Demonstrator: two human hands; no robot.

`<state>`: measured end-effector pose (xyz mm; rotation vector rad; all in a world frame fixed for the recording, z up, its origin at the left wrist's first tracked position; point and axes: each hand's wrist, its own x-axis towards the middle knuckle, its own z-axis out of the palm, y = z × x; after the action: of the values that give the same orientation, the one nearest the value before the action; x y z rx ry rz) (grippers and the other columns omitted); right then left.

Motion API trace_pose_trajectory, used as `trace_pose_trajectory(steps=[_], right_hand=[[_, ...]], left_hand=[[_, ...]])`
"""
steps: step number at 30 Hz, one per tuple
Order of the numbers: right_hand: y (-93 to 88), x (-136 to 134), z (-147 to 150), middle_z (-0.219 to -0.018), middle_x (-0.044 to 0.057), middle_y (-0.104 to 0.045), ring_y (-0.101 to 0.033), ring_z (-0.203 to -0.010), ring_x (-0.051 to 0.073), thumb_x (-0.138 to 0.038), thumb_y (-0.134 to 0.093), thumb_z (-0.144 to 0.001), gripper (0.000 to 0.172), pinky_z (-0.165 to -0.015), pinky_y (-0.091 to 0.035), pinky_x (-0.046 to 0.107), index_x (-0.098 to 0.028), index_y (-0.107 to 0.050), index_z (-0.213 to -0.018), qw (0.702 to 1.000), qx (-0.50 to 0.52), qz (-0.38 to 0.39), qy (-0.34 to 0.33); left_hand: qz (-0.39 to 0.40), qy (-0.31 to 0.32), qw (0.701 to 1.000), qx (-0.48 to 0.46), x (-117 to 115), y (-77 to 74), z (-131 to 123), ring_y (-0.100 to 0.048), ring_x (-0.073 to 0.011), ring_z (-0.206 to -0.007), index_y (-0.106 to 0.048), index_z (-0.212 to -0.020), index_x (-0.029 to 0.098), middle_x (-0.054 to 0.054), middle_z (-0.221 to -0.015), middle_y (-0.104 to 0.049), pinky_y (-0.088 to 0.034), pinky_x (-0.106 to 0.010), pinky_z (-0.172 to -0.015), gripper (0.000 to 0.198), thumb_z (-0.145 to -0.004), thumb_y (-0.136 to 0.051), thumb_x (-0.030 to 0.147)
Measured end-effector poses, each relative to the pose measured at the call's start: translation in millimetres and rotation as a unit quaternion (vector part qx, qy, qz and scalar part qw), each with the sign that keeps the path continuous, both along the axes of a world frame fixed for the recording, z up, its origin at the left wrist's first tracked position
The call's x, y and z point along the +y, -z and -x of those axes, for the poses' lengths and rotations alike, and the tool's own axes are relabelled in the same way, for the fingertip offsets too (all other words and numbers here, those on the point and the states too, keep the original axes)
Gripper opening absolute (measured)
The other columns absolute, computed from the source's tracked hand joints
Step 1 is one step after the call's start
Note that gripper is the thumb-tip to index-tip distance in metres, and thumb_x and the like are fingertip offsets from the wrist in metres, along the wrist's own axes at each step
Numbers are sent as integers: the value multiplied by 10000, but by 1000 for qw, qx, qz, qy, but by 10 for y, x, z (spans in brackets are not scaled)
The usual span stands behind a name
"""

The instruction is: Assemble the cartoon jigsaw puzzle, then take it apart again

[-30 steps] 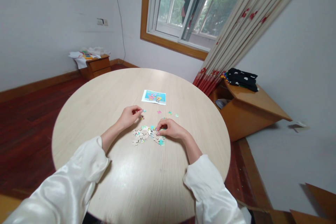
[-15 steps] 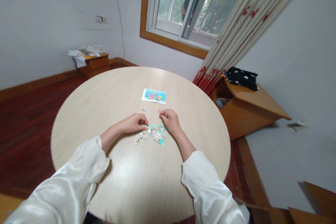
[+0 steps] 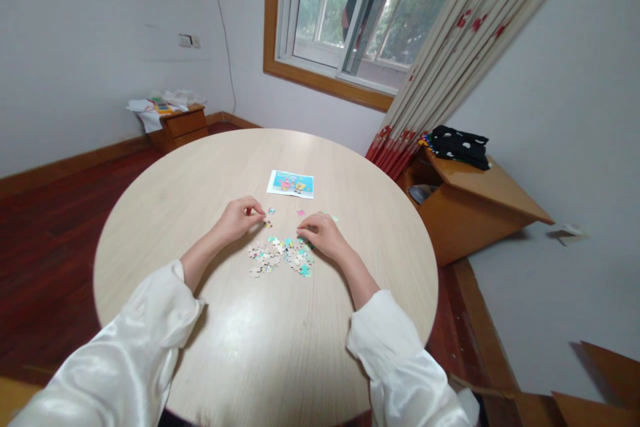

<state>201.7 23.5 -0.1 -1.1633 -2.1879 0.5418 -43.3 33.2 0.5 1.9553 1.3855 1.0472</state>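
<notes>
A loose heap of jigsaw puzzle pieces (image 3: 285, 253) lies on the round table (image 3: 260, 333), some turned grey-side up and others teal or white. My left hand (image 3: 243, 218) is beyond the heap's left side, thumb and fingers pinched; a small dark-and-yellow puzzle piece (image 3: 268, 224) is just below the fingertips. Whether anything is between them is too small to tell. My right hand (image 3: 324, 235) bends over the heap's far right edge with fingers closed, their grip hidden. Beyond the hands sit a blue-white piece (image 3: 271, 211), a pink piece (image 3: 301, 213) and a pale green piece (image 3: 331, 216).
A cartoon picture sheet (image 3: 291, 185) lies farther back on the table. Behind are a window (image 3: 350, 20) and a long curtain (image 3: 430, 60). A wooden cabinet (image 3: 470, 213) stands at the right, a small drawer unit (image 3: 185, 123) at the far left.
My left hand has moved from the heap up and to the left, and the dark-and-yellow piece now shows there. My right hand has drawn back from the pink piece toward the heap.
</notes>
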Motion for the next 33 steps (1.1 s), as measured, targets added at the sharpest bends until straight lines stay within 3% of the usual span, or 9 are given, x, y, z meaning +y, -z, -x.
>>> trace_pose_trajectory(steps=[6,11,17,20,22,26,29,33], right_hand=[[-47,-55,-48,-751,27,-653,-549,-718,136,-190,-794,-670,139,-692,-428,272,-162,-735,-792,990,-6,105,-95],[-15,-64,-25,-733,22,-635,-551,-704,128,-211,-775,-685,91,-677,-428,266,-157,-722,-736,985,35,141,-97],[-24,-84,-31,-722,32,-643,-585,-675,133,-359,-765,-673,229,-657,-458,277,-142,-692,-672,964,139,201,-105],[6,-58,0,-687,36,-656,-580,-627,136,-365,-748,-681,233,-603,-448,273,-140,-697,-702,957,168,225,-69],[50,-14,56,-693,40,-667,-563,-612,136,-326,-723,-712,180,-592,-437,275,-147,-702,-724,966,183,181,-6],[146,94,210,-793,55,-687,-564,-710,164,-202,-644,-797,76,-707,-452,313,-186,-719,-791,987,131,-2,95],[183,143,292,-807,69,-674,-559,-817,203,-184,-622,-835,104,-784,-433,344,-205,-724,-827,992,13,-85,90],[180,142,329,-845,94,-650,-526,-855,226,-214,-619,-857,115,-765,-401,350,-194,-733,-849,986,-117,-105,58]], left_hand=[[-51,-52,996,52,100,23,209,-544,-205,-761,-588,-593,195,-43,-730,-608,-407,-336,-763,85,-672,-569,171],[-43,-40,994,90,128,96,200,-549,-199,-722,-610,-565,208,-34,-676,-633,-421,-329,-763,109,-651,-591,145],[-21,-38,994,104,155,165,187,-578,-198,-687,-674,-599,213,-45,-680,-680,-427,-299,-678,77,-659,-634,187],[-14,-45,994,101,137,155,175,-575,-196,-648,-706,-638,212,-56,-663,-678,-407,-291,-631,87,-690,-653,257],[-16,-57,994,96,117,131,159,-560,-190,-621,-709,-653,206,-59,-641,-659,-383,-288,-606,123,-719,-641,283],[-28,-93,992,77,75,67,122,-499,-169,-565,-640,-604,189,-35,-571,-581,-323,-287,-574,220,-783,-581,302],[-34,-106,992,59,49,28,96,-448,-149,-528,-542,-535,191,-1,-518,-503,-295,-284,-566,307,-820,-535,305],[-31,-94,994,45,24,3,51,-394,-124,-488,-458,-495,195,29,-471,-434,-270,-275,-551,354,-829,-516,297]])
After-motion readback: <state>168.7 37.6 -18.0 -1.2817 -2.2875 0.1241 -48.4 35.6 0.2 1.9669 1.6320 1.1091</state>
